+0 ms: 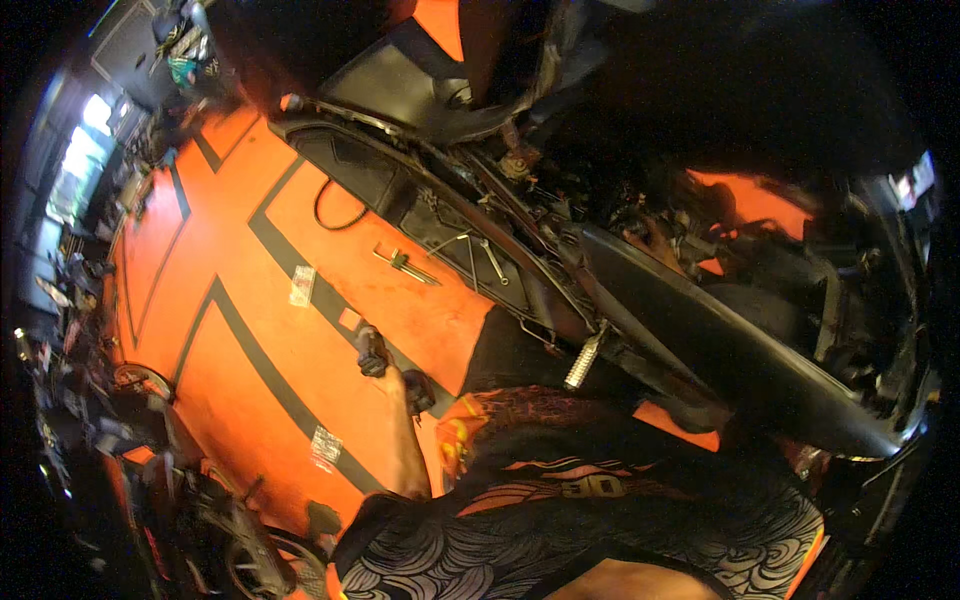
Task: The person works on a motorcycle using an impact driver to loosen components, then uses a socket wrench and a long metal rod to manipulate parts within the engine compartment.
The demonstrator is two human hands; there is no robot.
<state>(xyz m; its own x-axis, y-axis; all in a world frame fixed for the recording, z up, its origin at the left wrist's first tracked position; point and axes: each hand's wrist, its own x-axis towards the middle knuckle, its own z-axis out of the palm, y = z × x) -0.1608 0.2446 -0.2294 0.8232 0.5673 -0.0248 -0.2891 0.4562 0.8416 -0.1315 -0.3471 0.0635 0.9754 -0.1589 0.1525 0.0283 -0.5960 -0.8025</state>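
Note:
My left hand (pixel 393 384) is closed round the grip of a black cordless power driver (pixel 371 352), held above the orange floor to the left of a motorcycle. The driver's head points away from me, and its lower end shows beside my wrist. What looks like my right hand (pixel 655 246) is in the dark among the motorcycle's parts, behind a long black body panel (pixel 690 315). Its fingers are too dim to make out. A silver footpeg (pixel 585 362) sticks out on the motorcycle's near side.
A combination wrench (pixel 497 263) lies on a dark surface beside the motorcycle, with a metal T-shaped tool (pixel 405 265) on the floor near it. A thin black loop (pixel 340 205) and clear plastic packets (pixel 302 286) lie on the orange floor (pixel 250 400). Other motorcycles stand along the left.

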